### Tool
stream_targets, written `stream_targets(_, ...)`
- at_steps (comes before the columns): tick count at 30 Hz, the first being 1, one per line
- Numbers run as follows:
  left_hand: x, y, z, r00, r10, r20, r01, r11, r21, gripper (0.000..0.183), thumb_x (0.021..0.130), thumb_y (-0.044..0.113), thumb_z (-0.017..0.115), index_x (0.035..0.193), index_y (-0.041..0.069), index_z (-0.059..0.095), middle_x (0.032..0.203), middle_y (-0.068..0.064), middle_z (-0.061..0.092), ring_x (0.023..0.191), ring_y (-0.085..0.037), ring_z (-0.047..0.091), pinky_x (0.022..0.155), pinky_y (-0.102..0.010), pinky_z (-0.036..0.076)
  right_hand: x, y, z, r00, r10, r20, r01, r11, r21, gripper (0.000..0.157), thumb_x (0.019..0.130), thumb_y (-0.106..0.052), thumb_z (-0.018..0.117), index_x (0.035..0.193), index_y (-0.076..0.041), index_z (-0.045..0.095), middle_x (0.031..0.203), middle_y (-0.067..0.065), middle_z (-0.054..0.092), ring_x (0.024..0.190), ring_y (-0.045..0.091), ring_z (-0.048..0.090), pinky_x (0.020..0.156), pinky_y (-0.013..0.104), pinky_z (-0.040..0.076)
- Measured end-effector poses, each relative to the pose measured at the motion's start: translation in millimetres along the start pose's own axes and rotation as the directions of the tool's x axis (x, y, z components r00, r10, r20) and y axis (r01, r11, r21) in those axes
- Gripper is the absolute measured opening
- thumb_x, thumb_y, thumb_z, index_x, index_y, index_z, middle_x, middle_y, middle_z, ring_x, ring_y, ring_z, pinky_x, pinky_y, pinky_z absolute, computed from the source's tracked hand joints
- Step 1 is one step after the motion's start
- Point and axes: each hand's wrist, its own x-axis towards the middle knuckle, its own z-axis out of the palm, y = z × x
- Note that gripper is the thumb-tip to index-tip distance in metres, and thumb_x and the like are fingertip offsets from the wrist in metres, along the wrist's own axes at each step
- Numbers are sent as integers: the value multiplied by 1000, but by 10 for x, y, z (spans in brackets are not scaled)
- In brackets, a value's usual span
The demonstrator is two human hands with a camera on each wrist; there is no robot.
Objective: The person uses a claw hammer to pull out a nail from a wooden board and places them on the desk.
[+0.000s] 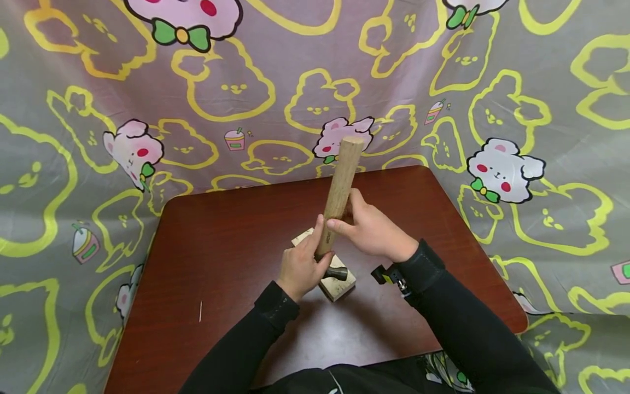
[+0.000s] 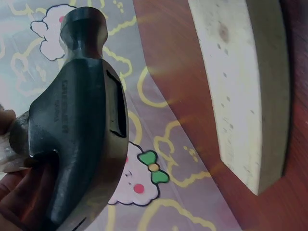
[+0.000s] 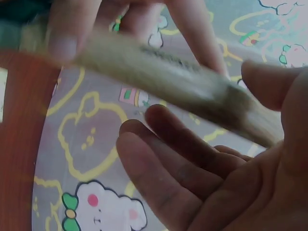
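My left hand [image 1: 301, 268] grips a claw hammer [image 1: 342, 175] at the lower handle, just by its head. The wooden handle points up and away, and the dark metal head [image 2: 79, 106] fills the left of the left wrist view. Around the middle of the handle my right hand [image 1: 374, 227] has its thumb on one side and its fingers on the other. In the right wrist view those fingers [image 3: 168, 168] are spread loosely below the handle, apart from it. A pale, dark-specked wooden block [image 1: 339, 287] lies on the table beneath the hammer head, partly hidden by the left hand.
The reddish-brown table [image 1: 221, 241] has rounded far corners. A thin pale stick [image 1: 200, 311] lies on its left side. Patterned cloth [image 1: 266, 98] with cartoon animals hangs behind and at both sides. A small dark device [image 1: 391, 276] is strapped at the right wrist.
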Motion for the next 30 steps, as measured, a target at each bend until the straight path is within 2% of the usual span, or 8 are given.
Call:
stream_targets(4, -72, -109, -89, 997, -82, 16, 81, 997, 2, 93, 79, 19, 80, 154, 10, 26, 90, -12, 68, 58, -18, 61, 44, -33, 46, -43, 59, -83, 999, 33, -2, -33, 997, -67, 67, 96, -38, 60, 144, -6, 27, 108, 8, 62, 96, 20, 62, 83, 41, 48)
stream_targets(7, -148, -198, -160, 988, -149, 27, 149, 989, 8, 95, 80, 20, 80, 155, 12, 23, 84, -10, 66, 58, -18, 60, 45, -32, 45, -75, 96, -156, 997, 78, -27, -80, 990, -120, 69, 96, -43, 59, 145, -7, 27, 111, 8, 62, 97, 21, 62, 83, 43, 48)
stream_targets(12, -259, -354, -270, 976, -215, 11, 215, 976, 32, 97, 79, 21, 80, 156, 15, 22, 76, -7, 62, 56, -17, 57, 46, -35, 44, -94, 153, -280, 993, 91, -79, -106, 971, -215, 72, 95, -45, 60, 145, -6, 27, 126, 14, 57, 109, 28, 58, 89, 47, 46)
stream_targets(16, -361, -463, -342, 963, -270, 22, 268, 962, 57, 98, 78, 22, 81, 156, 16, 22, 74, -6, 62, 56, -17, 56, 46, -35, 43, -95, 200, -378, 989, 80, -127, -115, 948, -296, 74, 94, -43, 60, 146, -2, 28, 135, 19, 50, 119, 33, 51, 95, 51, 41)
stream_targets(19, -440, -520, -394, 940, -338, 53, 335, 940, 60, 98, 78, 23, 81, 156, 18, 22, 74, -6, 63, 57, -17, 57, 46, -34, 42, -91, 237, -444, 984, 82, -157, -131, 934, -332, 74, 95, -43, 60, 146, -1, 29, 137, 20, 48, 122, 35, 47, 98, 52, 38)
stream_targets(25, -615, -639, -460, 882, -453, 134, 450, 892, 51, 101, 78, 24, 81, 157, 21, 19, 72, -7, 65, 59, -16, 59, 49, -34, 43, -45, 342, -525, 982, 79, -174, -144, 905, -401, 75, 95, -45, 58, 148, 0, 30, 144, 21, 40, 131, 37, 39, 103, 54, 33)
stream_targets(30, -779, -750, -484, 828, -525, 195, 518, 850, 92, 101, 76, 24, 81, 157, 20, 20, 66, -3, 59, 52, -16, 50, 47, -34, 40, 27, 483, -582, 984, 72, -164, -147, 846, -512, 73, 96, -42, 58, 151, -3, 30, 151, 21, 32, 139, 40, 27, 109, 55, 24)
